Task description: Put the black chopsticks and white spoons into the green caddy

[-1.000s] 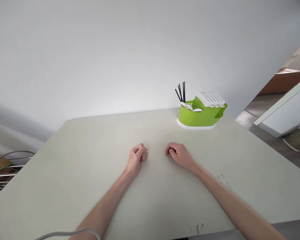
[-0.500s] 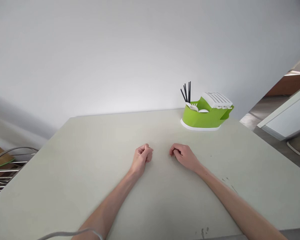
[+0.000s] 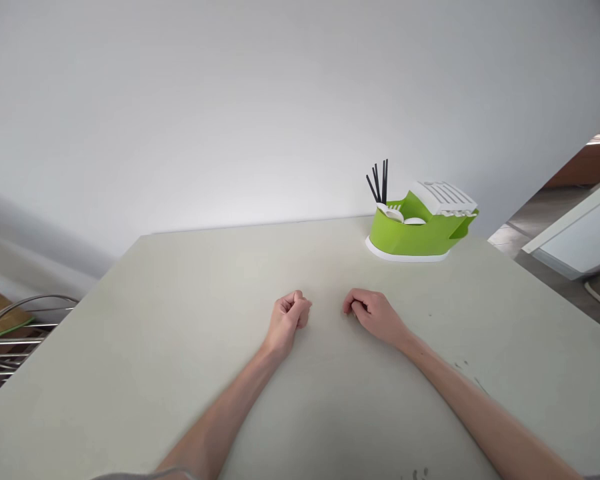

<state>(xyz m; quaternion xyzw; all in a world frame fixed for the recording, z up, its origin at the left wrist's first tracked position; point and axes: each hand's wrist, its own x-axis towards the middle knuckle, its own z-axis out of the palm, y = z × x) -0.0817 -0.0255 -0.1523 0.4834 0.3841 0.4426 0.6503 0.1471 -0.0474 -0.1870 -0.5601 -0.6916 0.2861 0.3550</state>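
Note:
My left hand (image 3: 291, 316) rests on the pale table (image 3: 180, 293), curled into a fist with the thumb over the fingers, and nothing shows in it. A short gap to its right, my right hand (image 3: 373, 313) also lies on the tabletop, its fingers loosely curled under and no object visible in them. Beyond the right hand stands a green and white utensil holder (image 3: 411, 239), untouched. Black chopsticks (image 3: 381, 181) rise from its left end, and white spoons (image 3: 394, 215) lie inside it.
A pale wall (image 3: 260, 120) runs along the table's back edge. To the left, below the table's edge, is a metal rack (image 3: 17, 341) with a wooden board (image 3: 0, 313) in it. A white panel (image 3: 580, 230) stands beyond the table on the right.
The camera view has shifted slightly, so the hands and the holder appear a little further right. Both hands stay curled in place on the table.

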